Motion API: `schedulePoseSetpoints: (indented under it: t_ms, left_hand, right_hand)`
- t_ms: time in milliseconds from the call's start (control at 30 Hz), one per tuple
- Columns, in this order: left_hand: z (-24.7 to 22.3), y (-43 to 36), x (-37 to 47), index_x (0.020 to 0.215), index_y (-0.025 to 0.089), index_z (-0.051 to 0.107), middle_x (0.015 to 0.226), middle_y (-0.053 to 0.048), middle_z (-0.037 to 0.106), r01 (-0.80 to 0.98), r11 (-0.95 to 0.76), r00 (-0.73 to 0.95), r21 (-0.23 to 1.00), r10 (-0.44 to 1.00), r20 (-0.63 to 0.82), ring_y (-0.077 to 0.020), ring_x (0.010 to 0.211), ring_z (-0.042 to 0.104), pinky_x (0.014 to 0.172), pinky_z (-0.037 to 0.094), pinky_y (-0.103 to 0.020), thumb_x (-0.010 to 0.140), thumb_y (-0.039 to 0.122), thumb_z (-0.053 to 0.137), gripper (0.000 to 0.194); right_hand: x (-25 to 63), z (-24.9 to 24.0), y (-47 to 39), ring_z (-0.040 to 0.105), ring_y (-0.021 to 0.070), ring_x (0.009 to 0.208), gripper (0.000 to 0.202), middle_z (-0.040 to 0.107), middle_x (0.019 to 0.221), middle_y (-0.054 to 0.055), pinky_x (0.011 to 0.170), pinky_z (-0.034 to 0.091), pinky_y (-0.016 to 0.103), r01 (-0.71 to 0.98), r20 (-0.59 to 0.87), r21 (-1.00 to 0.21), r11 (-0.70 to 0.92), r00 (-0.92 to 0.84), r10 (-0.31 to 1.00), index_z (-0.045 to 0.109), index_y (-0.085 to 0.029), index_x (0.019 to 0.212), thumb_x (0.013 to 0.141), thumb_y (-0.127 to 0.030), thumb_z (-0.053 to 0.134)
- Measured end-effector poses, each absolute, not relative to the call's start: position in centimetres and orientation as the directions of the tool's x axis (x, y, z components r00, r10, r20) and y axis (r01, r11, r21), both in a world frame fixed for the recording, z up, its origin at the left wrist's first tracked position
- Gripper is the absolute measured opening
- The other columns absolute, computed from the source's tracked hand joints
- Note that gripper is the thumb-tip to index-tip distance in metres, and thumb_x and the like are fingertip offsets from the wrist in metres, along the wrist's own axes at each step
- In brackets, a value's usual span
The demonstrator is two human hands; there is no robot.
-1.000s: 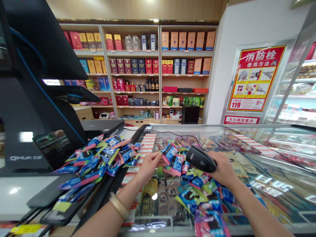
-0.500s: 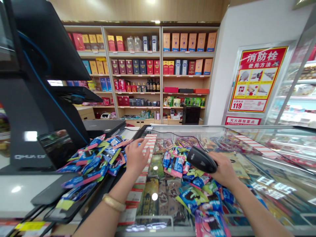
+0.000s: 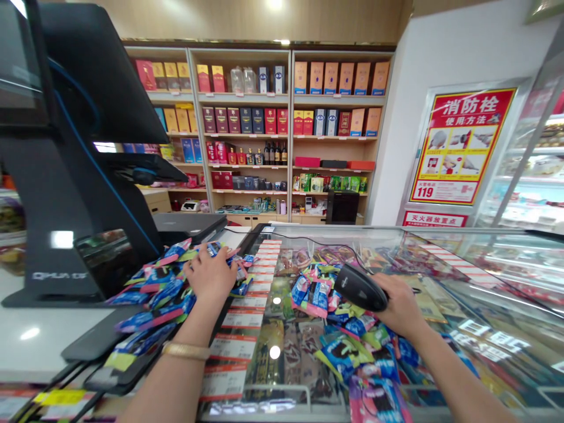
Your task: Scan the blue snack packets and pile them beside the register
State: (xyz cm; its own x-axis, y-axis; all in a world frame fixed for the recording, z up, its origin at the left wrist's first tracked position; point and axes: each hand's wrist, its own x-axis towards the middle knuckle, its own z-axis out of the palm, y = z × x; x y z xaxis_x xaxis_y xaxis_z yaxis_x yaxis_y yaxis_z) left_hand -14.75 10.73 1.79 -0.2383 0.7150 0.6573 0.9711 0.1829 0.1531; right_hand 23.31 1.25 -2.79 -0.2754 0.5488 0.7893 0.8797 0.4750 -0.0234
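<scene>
My left hand (image 3: 211, 273) lies with spread fingers over the left pile of blue, pink and green snack packets (image 3: 165, 291), on the counter beside the register. Its palm side is hidden, but the fingers stretch across the top packets. My right hand (image 3: 400, 305) is wrapped around the handle of a black barcode scanner (image 3: 361, 289). The scanner's head points left, just above a second pile of similar snack packets (image 3: 348, 352) on the glass top. A pink and purple packet (image 3: 379, 399) lies at the near end of that pile.
A black cash register (image 3: 66, 223) stands at the left. The glass-topped display case (image 3: 282, 364) has packaged goods under it and price labels (image 3: 240, 317) along its left side. A thin scanner cable (image 3: 308, 238) crosses the glass. Shelves of boxes (image 3: 247, 120) stand behind.
My left hand has moved left from above the price labels onto the left pile, and a few packets there have shifted right. The right hand and scanner have hardly moved.
</scene>
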Motion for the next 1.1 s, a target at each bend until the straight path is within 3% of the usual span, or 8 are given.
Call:
schedulePoseSetpoints:
  t_ms: [133,300,467,533,600,767,867,1100]
  left_hand:
    - [1.7,11.2,-15.4,0.108,0.019,0.071,0.128,-0.017,0.055,0.966,0.087,-0.243,0.241,0.617,0.748,-0.0355,0.105,0.057,0.094,0.037,-0.053,0.083,0.032,0.053,0.034]
    - [1.6,11.8,-14.8,0.102,0.019,0.072,0.123,-0.013,0.056,0.881,-0.366,-0.115,0.302,0.453,0.884,-0.0282,0.113,0.054,0.097,0.044,-0.044,0.086,0.032,0.051,0.03]
    - [0.6,11.2,-11.9,0.095,0.022,0.074,0.12,-0.01,0.054,0.713,-0.637,0.062,0.292,0.472,0.879,-0.0232,0.113,0.055,0.101,0.046,-0.042,0.087,0.027,0.051,0.024]
    - [0.0,10.8,-10.7,0.096,0.024,0.074,0.121,-0.009,0.053,0.672,-0.687,0.147,0.276,0.489,0.86,-0.0232,0.112,0.056,0.1,0.048,-0.042,0.085,0.022,0.054,0.022]
    - [-0.6,10.5,-9.8,0.108,0.026,0.07,0.124,-0.009,0.051,0.622,-0.724,0.207,0.297,0.518,0.83,-0.0225,0.111,0.056,0.094,0.052,-0.04,0.083,0.018,0.056,0.029]
    - [-2.0,10.1,-8.4,0.144,0.029,0.035,0.129,-0.011,0.049,0.508,-0.739,0.245,0.442,0.617,0.748,-0.0214,0.112,0.057,0.076,0.059,-0.03,0.079,0.015,0.059,0.07]
    - [-2.6,10.0,-7.8,0.145,0.028,0.029,0.127,-0.011,0.053,0.457,-0.744,0.243,0.488,0.631,0.736,-0.0234,0.117,0.055,0.08,0.059,-0.033,0.077,0.015,0.063,0.078]
    - [-3.0,9.6,-7.0,0.139,0.025,0.036,0.121,-0.01,0.058,0.438,-0.751,0.265,0.494,0.633,0.727,-0.0227,0.11,0.06,0.081,0.059,-0.036,0.077,0.015,0.063,0.069]
  right_hand:
    - [23.3,-2.9,1.3,0.061,0.0192,0.071,0.022,0.068,0.08,0.005,0.064,0.037,0.03,0.889,0.777,-0.022,0.457,-0.272,0.568,0.065,-0.02,0.094,0.075,-0.025,0.056]
    - [23.2,-2.8,1.2,0.059,0.0183,0.07,0.019,0.066,0.077,0.004,0.064,0.036,0.03,0.894,0.767,-0.04,0.446,-0.259,0.588,0.065,-0.02,0.091,0.076,-0.026,0.055]
    - [23.2,-2.8,1.2,0.061,0.0199,0.073,0.022,0.068,0.081,0.006,0.065,0.037,0.03,0.888,0.774,-0.041,0.458,-0.262,0.577,0.065,-0.02,0.094,0.078,-0.035,0.059]
    - [23.2,-2.8,1.2,0.061,0.0203,0.073,0.023,0.068,0.081,0.006,0.065,0.038,0.031,0.889,0.771,-0.047,0.455,-0.257,0.583,0.065,-0.02,0.093,0.078,-0.037,0.06]
    - [23.1,-2.7,1.1,0.061,0.0203,0.073,0.022,0.068,0.081,0.006,0.065,0.038,0.031,0.889,0.769,-0.055,0.454,-0.253,0.587,0.065,-0.02,0.093,0.078,-0.036,0.06]
    - [22.5,-2.0,0.7,0.062,0.0196,0.072,0.018,0.068,0.08,0.005,0.064,0.038,0.03,0.853,0.754,-0.058,0.519,-0.304,0.583,0.065,-0.021,0.092,0.077,-0.026,0.056]
    - [21.8,-1.5,0.3,0.063,0.0194,0.075,0.022,0.07,0.083,0.006,0.067,0.04,0.031,0.826,0.749,-0.066,0.559,-0.329,0.575,0.066,-0.021,0.094,0.077,-0.022,0.051]
    - [21.2,-1.1,-0.1,0.061,0.018,0.074,0.022,0.069,0.082,0.005,0.067,0.037,0.031,0.794,0.746,-0.098,0.6,-0.34,0.572,0.065,-0.021,0.095,0.08,-0.023,0.049]
